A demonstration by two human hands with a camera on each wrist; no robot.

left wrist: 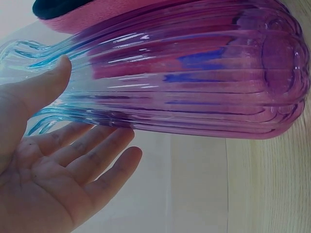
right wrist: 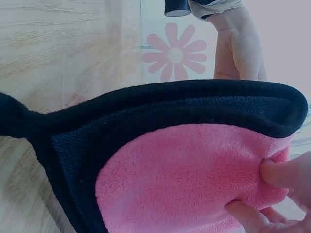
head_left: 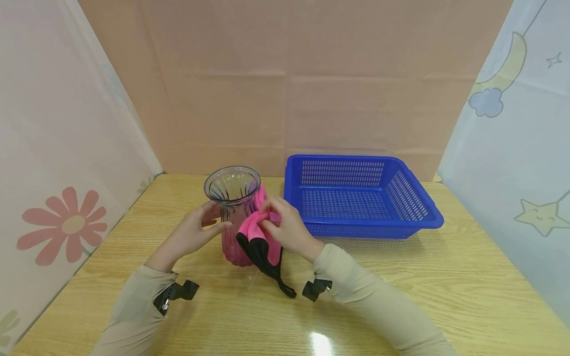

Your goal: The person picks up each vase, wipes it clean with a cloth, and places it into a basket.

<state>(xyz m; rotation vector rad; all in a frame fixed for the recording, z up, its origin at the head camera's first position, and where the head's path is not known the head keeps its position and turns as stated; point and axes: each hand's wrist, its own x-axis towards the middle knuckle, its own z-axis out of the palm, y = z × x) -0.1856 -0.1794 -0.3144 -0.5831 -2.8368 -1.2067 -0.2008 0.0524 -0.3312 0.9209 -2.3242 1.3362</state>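
A ribbed glass vase (head_left: 237, 232), clear bluish at the flared rim and pink-purple below, stands upright on the table. My left hand (head_left: 191, 234) holds it loosely around the neck, the thumb (left wrist: 56, 80) in front and the other fingers (left wrist: 104, 153) on its far side. Beside the vase, my right hand (head_left: 287, 227) pinches a folded, fuzzy pink cloth with black edging (head_left: 256, 235) between thumb and fingertips. The cloth hangs down against the vase's right side, and its black end trails toward the tabletop. In the right wrist view the pink cloth (right wrist: 184, 170) fills the lower middle.
A blue perforated plastic basket (head_left: 356, 225) stands behind and right of the hands on the wooden table (head_left: 249, 321). Brown paper (head_left: 285, 89) covers the back, and patterned curtains (head_left: 71, 148) hang at both sides. Black wrist straps circle both sleeves.
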